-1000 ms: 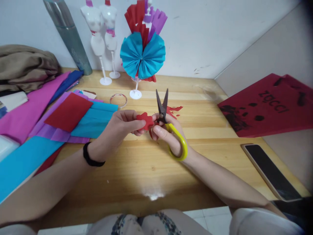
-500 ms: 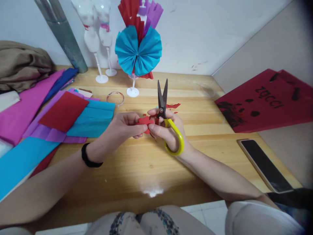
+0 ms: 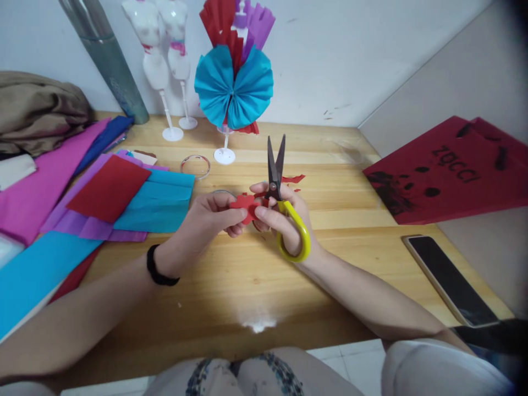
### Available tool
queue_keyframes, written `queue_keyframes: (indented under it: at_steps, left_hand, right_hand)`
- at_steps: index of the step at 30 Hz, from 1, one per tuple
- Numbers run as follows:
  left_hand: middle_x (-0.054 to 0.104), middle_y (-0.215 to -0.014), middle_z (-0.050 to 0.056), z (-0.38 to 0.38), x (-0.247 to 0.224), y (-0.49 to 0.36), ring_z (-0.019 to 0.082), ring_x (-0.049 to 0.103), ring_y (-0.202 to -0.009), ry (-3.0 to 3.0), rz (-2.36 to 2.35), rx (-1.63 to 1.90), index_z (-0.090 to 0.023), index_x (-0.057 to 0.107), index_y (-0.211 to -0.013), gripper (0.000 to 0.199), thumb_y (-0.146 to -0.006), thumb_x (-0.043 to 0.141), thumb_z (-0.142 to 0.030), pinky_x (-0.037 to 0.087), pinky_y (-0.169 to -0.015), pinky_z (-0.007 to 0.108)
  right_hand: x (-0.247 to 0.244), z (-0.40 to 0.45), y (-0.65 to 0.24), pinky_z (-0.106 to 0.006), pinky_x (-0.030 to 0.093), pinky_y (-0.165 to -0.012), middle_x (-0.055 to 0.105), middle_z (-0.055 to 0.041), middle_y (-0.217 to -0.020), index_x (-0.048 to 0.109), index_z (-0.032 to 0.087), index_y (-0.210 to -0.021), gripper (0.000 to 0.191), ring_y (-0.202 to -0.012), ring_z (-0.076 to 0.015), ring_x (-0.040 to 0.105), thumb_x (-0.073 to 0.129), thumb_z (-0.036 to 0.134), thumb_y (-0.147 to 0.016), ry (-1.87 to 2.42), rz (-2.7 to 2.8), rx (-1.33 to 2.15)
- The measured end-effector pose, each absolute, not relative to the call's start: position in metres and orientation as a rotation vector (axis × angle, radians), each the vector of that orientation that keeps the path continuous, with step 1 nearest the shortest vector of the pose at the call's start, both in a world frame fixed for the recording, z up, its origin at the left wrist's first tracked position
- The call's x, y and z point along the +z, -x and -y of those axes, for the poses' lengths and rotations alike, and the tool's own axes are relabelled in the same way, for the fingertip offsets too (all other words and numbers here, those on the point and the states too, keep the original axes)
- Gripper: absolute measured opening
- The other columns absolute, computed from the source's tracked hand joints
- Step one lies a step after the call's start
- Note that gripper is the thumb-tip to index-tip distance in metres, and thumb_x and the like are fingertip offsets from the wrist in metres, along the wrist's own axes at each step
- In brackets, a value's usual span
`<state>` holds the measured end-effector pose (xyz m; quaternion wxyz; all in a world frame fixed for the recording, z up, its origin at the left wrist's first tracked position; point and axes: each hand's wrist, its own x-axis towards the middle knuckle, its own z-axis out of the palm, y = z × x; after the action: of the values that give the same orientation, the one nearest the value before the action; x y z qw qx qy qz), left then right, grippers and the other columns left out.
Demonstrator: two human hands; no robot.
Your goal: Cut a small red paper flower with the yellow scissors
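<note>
A small red paper cutout (image 3: 246,208) with a scalloped, flower-like edge is pinched between thumb and fingers of my left hand (image 3: 214,214). On its other side, the thumb of my right hand (image 3: 284,217) presses the same cutout. Scissors (image 3: 293,231) with yellow handles hang in my right hand, their dark blades parted and pointing away from me. Several red paper scraps (image 3: 292,179) lie on the table just beyond the blades. The fingers under the cutout are partly hidden.
A mannequin stand (image 3: 224,156) bearing a blue pleated fan (image 3: 234,88) stands behind my hands, near a clear bracelet (image 3: 196,166). Coloured paper sheets (image 3: 154,203) cover the left side. A phone (image 3: 449,280) and a red bag (image 3: 445,170) are at right.
My left hand has shifted slightly toward the right and its wrist has turned a little. More of the red cutout's face shows between my hands. The scissors have barely moved.
</note>
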<state>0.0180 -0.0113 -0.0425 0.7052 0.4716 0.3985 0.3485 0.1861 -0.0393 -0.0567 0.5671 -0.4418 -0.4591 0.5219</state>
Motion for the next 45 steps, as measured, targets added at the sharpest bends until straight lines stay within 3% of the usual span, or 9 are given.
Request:
queue_keyframes:
  at_steps: [5, 10, 16, 23, 34, 45]
  left_hand:
    - [0.061, -0.053, 0.0, 0.01, -0.031, -0.017, 0.01, 0.053, -0.053, -1.191, -0.898, 0.682, -0.017, 0.063, -0.054, 0.019, -0.068, 0.074, -0.025, 0.041, -0.055, 0.023]
    - [0.054, -0.048, -0.001, 0.008, -0.03, -0.018, 0.009, 0.047, -0.051, -1.31, -0.922, 0.613, -0.019, 0.055, -0.048, 0.024, -0.064, 0.071, -0.026, 0.032, -0.05, 0.023]
    - [0.06, -0.051, -0.002, 0.002, -0.031, -0.018, 0.01, 0.052, -0.051, -1.269, -0.882, 0.502, -0.018, 0.061, -0.054, 0.021, -0.063, 0.078, -0.028, 0.042, -0.053, 0.023]
    - [0.068, -0.069, -0.001, 0.003, -0.043, -0.019, 0.012, 0.061, -0.062, -1.171, -0.861, 0.515, -0.018, 0.072, -0.078, 0.023, -0.06, 0.085, -0.023, 0.049, -0.056, 0.023]
    - [0.072, -0.069, 0.001, 0.006, -0.043, -0.023, 0.012, 0.063, -0.061, -1.053, -0.919, 0.507, -0.015, 0.073, -0.073, 0.022, -0.053, 0.083, -0.013, 0.053, -0.053, 0.022]
    - [0.072, -0.071, 0.0, 0.007, -0.05, -0.018, 0.01, 0.064, -0.061, -1.04, -0.903, 0.704, -0.016, 0.07, -0.073, 0.011, -0.064, 0.075, -0.011, 0.051, -0.057, 0.021]
  right_hand:
    - [-0.054, 0.038, -0.188, -0.028, 0.049, -0.057, 0.066, 0.0025, -0.077, 0.067, 0.023, -0.102, 0.046, -0.063, -0.0131, 0.059, 0.092, 0.035, -0.066, 1.021, 1.076, 1.224]
    - [-0.055, 0.037, -0.186, -0.027, 0.047, -0.056, 0.061, 0.0058, -0.07, 0.067, 0.023, -0.103, 0.043, -0.056, -0.0102, 0.053, 0.089, 0.032, -0.067, 1.028, 1.146, 1.247]
    - [-0.056, 0.035, -0.187, -0.027, 0.047, -0.055, 0.06, 0.0064, -0.07, 0.067, 0.023, -0.101, 0.04, -0.056, -0.0097, 0.05, 0.086, 0.028, -0.067, 1.061, 1.062, 1.168]
    - [-0.057, 0.034, -0.186, -0.025, 0.041, -0.05, 0.057, 0.008, -0.067, 0.067, 0.023, -0.101, 0.042, -0.053, -0.0092, 0.048, 0.084, 0.026, -0.063, 1.079, 0.939, 1.159]
    - [-0.064, 0.026, -0.185, -0.025, 0.037, -0.041, 0.056, 0.0105, -0.063, 0.063, 0.023, -0.102, 0.049, -0.041, -0.0067, 0.042, 0.086, 0.026, -0.059, 1.011, 0.724, 1.243]
    - [-0.075, 0.026, -0.187, -0.024, 0.038, -0.043, 0.052, 0.0119, -0.06, 0.06, 0.023, -0.106, 0.044, -0.043, -0.007, 0.045, 0.084, 0.026, -0.069, 0.954, 0.752, 1.272]
